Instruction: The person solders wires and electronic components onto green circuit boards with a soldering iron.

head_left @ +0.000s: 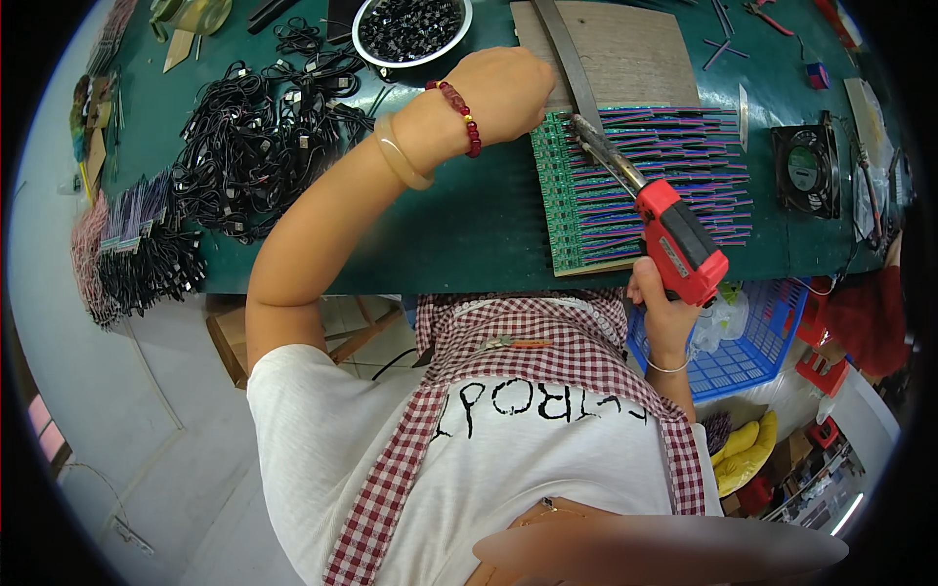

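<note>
My right hand (664, 317) grips a red and black soldering gun (684, 244) by its handle. The gun's metal tip slants up and to the left over a panel of small green circuit boards (562, 210). Rows of thin multicoloured wires (674, 186) run right from the boards. My left hand (503, 93) is curled shut at the panel's upper left corner; its fingertips, and whatever they may hold, are hidden. Close beside that hand, a long flat metal bar (567, 59) lies across a wooden board (645, 49), its lower end by the top of the panel.
Black cables (264, 146) lie heaped at the left, near bundled wires (137, 234). A white bowl (467, 39) of small black parts stands at the back. To the right are a black fan (806, 171) and red-handled pliers (772, 20). Below the table edge is a blue basket (752, 361).
</note>
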`<state>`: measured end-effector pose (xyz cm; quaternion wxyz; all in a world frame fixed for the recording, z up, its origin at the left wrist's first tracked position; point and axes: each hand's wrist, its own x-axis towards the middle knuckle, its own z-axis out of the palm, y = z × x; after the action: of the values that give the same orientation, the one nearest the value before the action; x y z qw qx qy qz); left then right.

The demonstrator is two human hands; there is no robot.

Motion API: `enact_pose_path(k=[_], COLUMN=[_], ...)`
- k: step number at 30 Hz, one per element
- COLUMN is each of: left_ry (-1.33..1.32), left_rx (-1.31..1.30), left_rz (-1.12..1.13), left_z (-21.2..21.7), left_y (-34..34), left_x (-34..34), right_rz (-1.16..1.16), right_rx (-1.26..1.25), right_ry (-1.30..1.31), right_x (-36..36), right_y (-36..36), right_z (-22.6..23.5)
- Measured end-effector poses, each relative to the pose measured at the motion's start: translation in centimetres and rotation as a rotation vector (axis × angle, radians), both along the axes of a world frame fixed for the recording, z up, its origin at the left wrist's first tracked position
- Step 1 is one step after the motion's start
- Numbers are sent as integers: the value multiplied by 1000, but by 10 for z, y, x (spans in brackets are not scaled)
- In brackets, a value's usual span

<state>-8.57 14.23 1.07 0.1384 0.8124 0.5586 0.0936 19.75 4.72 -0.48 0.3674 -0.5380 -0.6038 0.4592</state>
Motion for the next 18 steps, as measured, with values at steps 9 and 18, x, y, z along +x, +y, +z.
enact_pose_path(k=[9, 18], left_ry=[5, -4], left_rx=[13, 2], left_rz=[-8, 2], left_z=[-1, -2], left_y=[0, 5], left_x=[-3, 2], right_rz=[15, -125], right_rx=[-13, -8], right_ry=[24, 292], right_x=[-5, 4], right_y=[0, 11], right_z=[-2, 38])
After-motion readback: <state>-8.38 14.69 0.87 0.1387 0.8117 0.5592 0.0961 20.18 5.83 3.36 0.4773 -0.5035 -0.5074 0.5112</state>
